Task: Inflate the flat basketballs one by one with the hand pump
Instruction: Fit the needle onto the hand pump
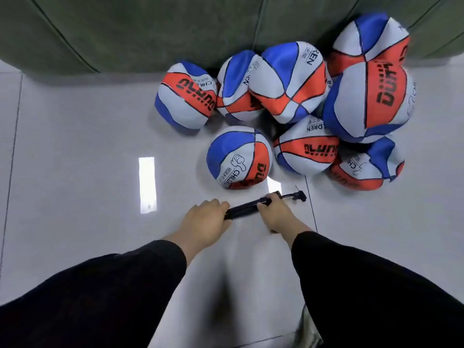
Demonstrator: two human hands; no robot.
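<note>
Nearest to us, on the pale tiled floor [75,172], both our hands are on the hand pump [247,209]. Our left hand [206,217] curls its fingers [218,204] over the handle end, and our right hand [275,212] wraps round the barrel near the hose end, so both grip the pump. It lies almost flat on the floor between the two hands, with the thin hose and nozzle [298,195] sticking out past our right fingers, free of any ball.

We judge the pump light and rigid, a slim plastic tube that is easy to lift; the barrel and the handle are the places to hold, not the thin hose, which looks bendy and easy to kink.

Just beyond the pump sits the nearest basketball [238,156], close to the nozzle but not touching it. It looks soft and light, likely to dent and roll under pressure, so it wants steadying near its valve, which we cannot see. Farther off, the other basketballs [326,96] are heaped together, several creased and sagging, against a green sofa [125,28].
</note>
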